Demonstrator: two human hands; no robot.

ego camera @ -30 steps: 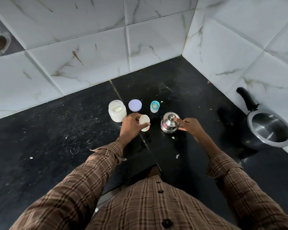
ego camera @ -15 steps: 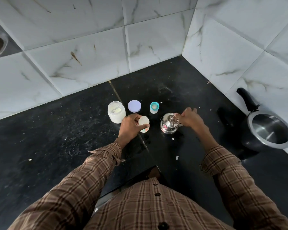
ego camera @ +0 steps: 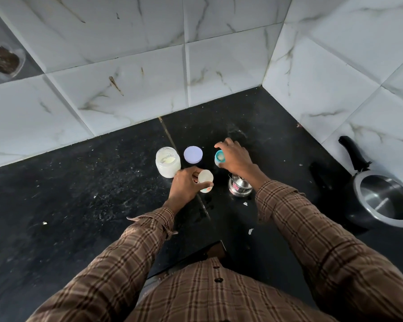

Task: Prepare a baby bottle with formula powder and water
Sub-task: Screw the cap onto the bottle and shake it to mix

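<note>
1. Left hand [ego camera: 184, 185] wrapped around small clear baby bottle [ego camera: 205, 181], open top filled with pale contents; bottle upright on black stone counter [ego camera: 79, 194], near centre seam.
2. Right hand [ego camera: 236, 159] reaching forward over small steel lidded pot [ego camera: 239, 188], fingers [ego camera: 223, 145] curled around teal-ringed bottle nipple cap [ego camera: 219, 158]; contact likely, firm pinch not clear.
3. Open clear glass jar of white formula powder [ego camera: 168, 165] just left of bottle, left hand's fingers close beside it.
4. Round lavender plastic lid [ego camera: 193, 154] flat on counter between jar and teal cap.
5. Black-handled steel pressure cooker pot [ego camera: 382, 201] far right, well apart, open.
6. Brown plaid sleeves on both arms; white marble wall tiles behind.
</note>
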